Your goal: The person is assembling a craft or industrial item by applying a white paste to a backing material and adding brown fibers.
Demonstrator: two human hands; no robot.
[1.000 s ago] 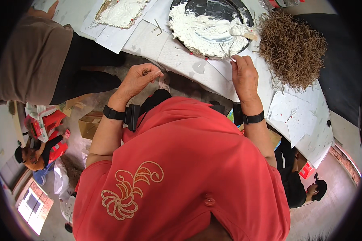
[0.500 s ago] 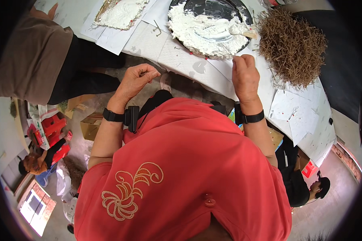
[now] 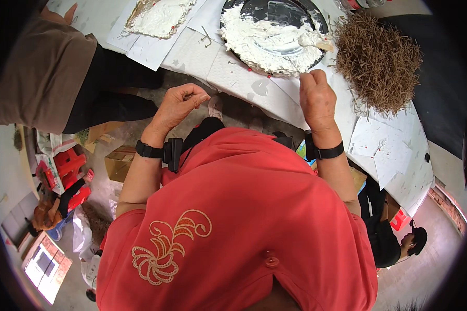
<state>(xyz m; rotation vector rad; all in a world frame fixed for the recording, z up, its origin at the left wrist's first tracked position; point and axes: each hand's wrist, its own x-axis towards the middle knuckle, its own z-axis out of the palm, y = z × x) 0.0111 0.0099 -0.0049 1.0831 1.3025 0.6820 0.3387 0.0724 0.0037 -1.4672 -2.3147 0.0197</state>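
My right hand [image 3: 318,99] is raised at the near right rim of a round black plate [image 3: 288,11]. Its fingers are pinched together, and whatever they hold is too small or hidden to name. Thick white paste [image 3: 267,44] covers much of the plate, and a flat wooden stick [image 3: 324,45] lies in it. Over the gap before the table's edge, my left hand [image 3: 177,111] has thumb and fingertips closed together; I cannot make out anything between them. Right of the plate is a big heap of short brown twigs [image 3: 379,62], close to my right hand.
A flat piece coated in white paste [image 3: 163,19] rests on paper sheets [image 3: 146,54] at the far left. More paper [image 3: 381,145] with small red bits lies at right. Another person in brown [image 3: 46,78] stands at the left; a person in black [image 3: 384,238] is lower right.
Both hands keep their pinched shape. The view has shifted slightly, so the plate and my hands appear a few pixels further right.
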